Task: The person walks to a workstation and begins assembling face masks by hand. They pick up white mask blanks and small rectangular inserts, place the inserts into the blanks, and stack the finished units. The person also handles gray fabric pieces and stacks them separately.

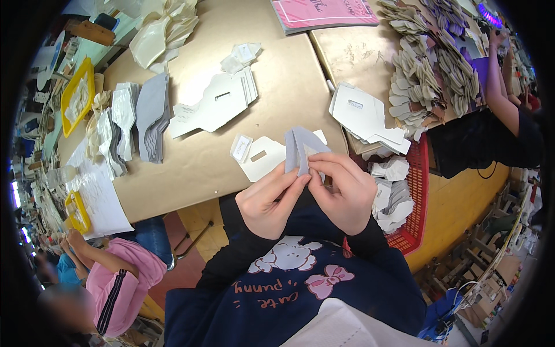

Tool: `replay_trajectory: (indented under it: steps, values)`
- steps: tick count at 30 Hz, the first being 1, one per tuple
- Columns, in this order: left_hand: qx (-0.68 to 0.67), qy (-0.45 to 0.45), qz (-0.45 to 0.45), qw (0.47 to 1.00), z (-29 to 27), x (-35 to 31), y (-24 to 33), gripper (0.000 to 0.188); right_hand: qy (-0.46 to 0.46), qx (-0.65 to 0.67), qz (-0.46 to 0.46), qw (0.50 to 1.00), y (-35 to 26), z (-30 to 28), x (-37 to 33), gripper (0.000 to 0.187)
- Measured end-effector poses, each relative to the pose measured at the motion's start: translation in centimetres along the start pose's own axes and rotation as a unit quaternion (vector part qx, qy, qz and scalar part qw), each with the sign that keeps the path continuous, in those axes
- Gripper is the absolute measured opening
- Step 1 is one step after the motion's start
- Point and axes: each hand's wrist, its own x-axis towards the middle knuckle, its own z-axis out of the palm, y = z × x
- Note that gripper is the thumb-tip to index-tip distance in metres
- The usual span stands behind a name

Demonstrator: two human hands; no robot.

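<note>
Between my two hands, just over the near table edge, is a folded grey piece of thin sheet material (298, 144) with a paler inner side. My left hand (267, 201) pinches its lower edge between thumb and fingertips. My right hand (347, 188) pinches the same piece close beside, the fingertips nearly touching. Under and left of the piece lies a white cut panel (267, 151) with a small slot. A small clear packet with a label (241, 148) rests against that panel's left side.
Ahead lie a fanned stack of white panels (222, 104), grey panels (153, 121) and a pink notebook (324, 14). To the right are more white panels (364, 115) and a red basket (421, 199) of pieces. A yellow tray (87, 81) stands left. People sit on both sides.
</note>
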Motion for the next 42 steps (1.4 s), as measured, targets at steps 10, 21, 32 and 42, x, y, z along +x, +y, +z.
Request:
replay_trajectory:
  steps: [10, 21, 32, 42]
  values:
    - [-0.011, 0.000, -0.009, 1.000, -0.1, 0.2, -0.2, 0.017, -0.010, 0.071, 0.022, 0.997, 0.4, -0.3, 0.2, 0.015]
    - [-0.046, -0.020, -0.018, 0.999, 0.3, -0.3, -1.0, 0.017, -0.012, 0.053, 0.076, 0.996, 0.1, -0.4, 0.4, 0.012]
    - [-0.307, 0.060, -0.197, 0.929, 0.5, 0.6, -1.8, 0.059, -0.019, 0.082, 0.081, 0.993, 1.1, 1.7, -0.1, 0.008]
    - [-0.298, 0.045, -0.176, 0.937, -0.2, 0.6, -2.4, 0.052, -0.055, 0.193, 0.195, 0.960, 1.6, 1.8, -0.4, 0.009]
